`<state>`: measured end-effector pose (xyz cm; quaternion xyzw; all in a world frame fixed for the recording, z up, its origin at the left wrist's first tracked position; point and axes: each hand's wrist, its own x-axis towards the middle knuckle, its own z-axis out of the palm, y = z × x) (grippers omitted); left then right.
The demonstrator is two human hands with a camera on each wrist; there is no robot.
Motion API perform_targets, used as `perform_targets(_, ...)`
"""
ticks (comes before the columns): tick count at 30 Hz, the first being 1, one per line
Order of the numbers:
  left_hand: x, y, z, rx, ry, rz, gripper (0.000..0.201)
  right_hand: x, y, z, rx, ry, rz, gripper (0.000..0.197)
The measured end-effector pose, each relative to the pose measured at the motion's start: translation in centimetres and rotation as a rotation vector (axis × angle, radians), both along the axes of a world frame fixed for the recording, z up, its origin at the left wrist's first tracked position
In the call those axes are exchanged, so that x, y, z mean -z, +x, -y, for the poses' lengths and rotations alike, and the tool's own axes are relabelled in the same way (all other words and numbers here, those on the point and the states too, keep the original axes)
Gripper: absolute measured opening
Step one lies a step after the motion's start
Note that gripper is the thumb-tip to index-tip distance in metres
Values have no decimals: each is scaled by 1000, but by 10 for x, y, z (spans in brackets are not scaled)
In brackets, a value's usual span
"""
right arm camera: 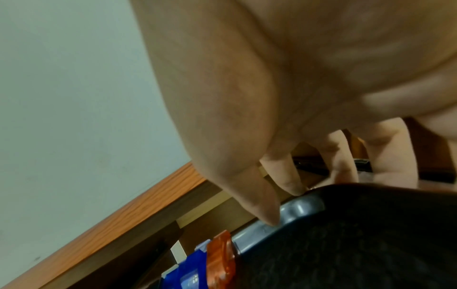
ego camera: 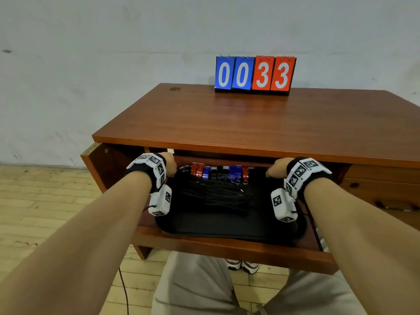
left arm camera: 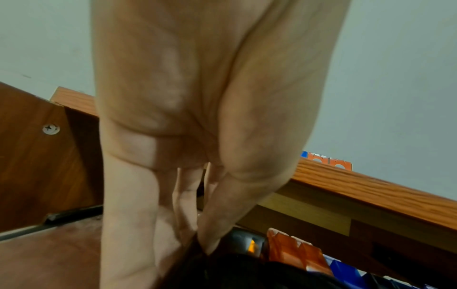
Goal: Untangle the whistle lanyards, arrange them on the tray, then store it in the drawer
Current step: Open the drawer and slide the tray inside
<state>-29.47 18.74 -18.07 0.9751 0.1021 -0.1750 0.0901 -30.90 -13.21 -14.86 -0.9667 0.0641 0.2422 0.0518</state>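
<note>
Gripping the far corners of the black tray [ego camera: 218, 230], the left hand [ego camera: 169, 163] and right hand [ego camera: 278, 168] are seen pinching its rim between thumb and fingers. The tray is set inside the open drawer [ego camera: 227, 248], with whistles [ego camera: 218, 172] lined along its far edge and black lanyards [ego camera: 218, 196] bundled nearer.

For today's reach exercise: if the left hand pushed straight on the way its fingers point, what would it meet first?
Probably the drawer cavity under the desktop. The left hand grips the black tray's far left corner, fingers pointing into that dark opening; nothing shows in between, though its depth is unclear.
</note>
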Motion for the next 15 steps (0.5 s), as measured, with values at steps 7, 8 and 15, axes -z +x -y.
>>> perform_targets(7,-13,7,10,-5,-25,-11,43,6,10,1,22,20,12,51)
perform_targets(8,-12,8,9,-4,-21,-8,41,7,11,1,22,26,16,51)
perform_targets(15,-17,0,11,-12,-20,-48,51,8,5,-1,43,67,38,53)
